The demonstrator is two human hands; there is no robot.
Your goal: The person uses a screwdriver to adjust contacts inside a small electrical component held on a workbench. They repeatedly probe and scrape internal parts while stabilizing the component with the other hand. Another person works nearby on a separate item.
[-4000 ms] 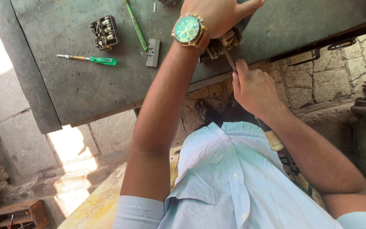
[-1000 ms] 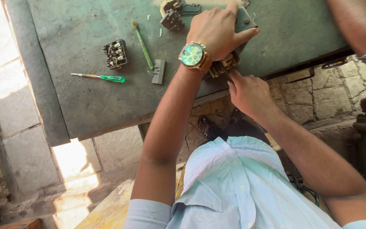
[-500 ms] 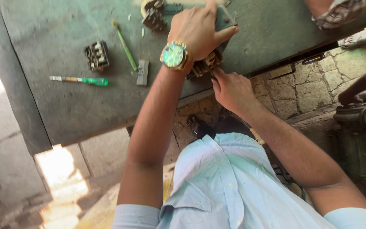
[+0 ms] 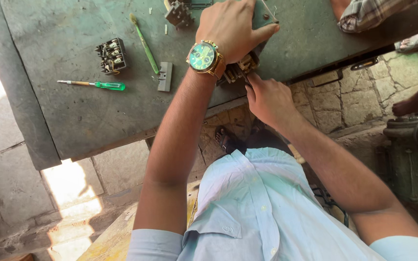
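Head view, looking straight down: an electrical component (image 4: 240,67) with brass-coloured terminals sits at the near edge of a worn green metal table (image 4: 73,111), mostly hidden. Only its near face shows, a row of pale and brass contacts peeking out below the wrist of the left hand (image 4: 231,29). That hand lies flat over the top of it, fingers spread toward the far side and thumb out to the right, pressing it down and clasped over it. The right hand (image 4: 267,99) comes up from below the table edge, fingers curled closed around a thin dark tool whose tip meets the component's near face; the tool itself is too hidden to name. The component's shape under the palm cannot be made out, so its long axis cannot be told.

A gold wristwatch (image 4: 204,57) with a green dial sits on the left wrist, just beside the component. Further left on the table lie a small grey block (image 4: 164,76), a green toothbrush (image 4: 143,43) running away from the person, a green-handled screwdriver (image 4: 93,85) lying crosswise, and a black terminal block (image 4: 112,55). Another dark part (image 4: 179,13) rests at the far edge. A co-worker's checked sleeve (image 4: 371,14) shows at top right.
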